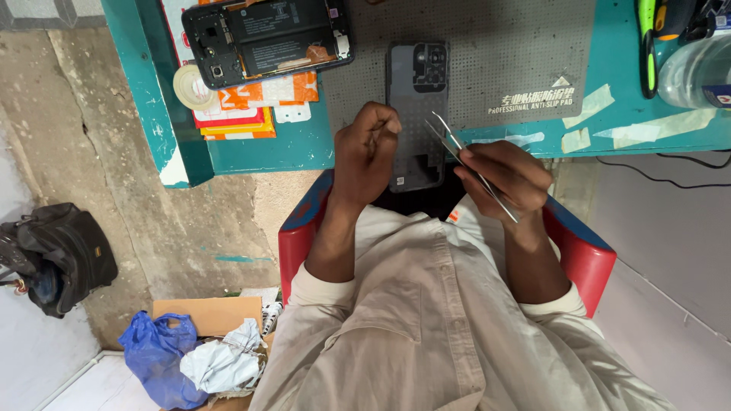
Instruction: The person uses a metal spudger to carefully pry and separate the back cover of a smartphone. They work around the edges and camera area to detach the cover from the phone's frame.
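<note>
Metal tweezers (466, 161) are gripped in the right hand (506, 181) while the left hand (367, 152) is clenched, seemingly pinching something small, above the phone back cover (416, 114) at the desk (289, 148) edge; steady fingertip alignment is judged necessary next.

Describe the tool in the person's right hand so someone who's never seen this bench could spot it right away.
Start at the teal workbench with its grey anti-slip mat. At the mat's near edge lies a grey phone back cover; just right of it, the right hand holds metal tweezers. They are the only thin, shiny, two-pronged thing there, tips pointing up-left towards the left hand.
</note>
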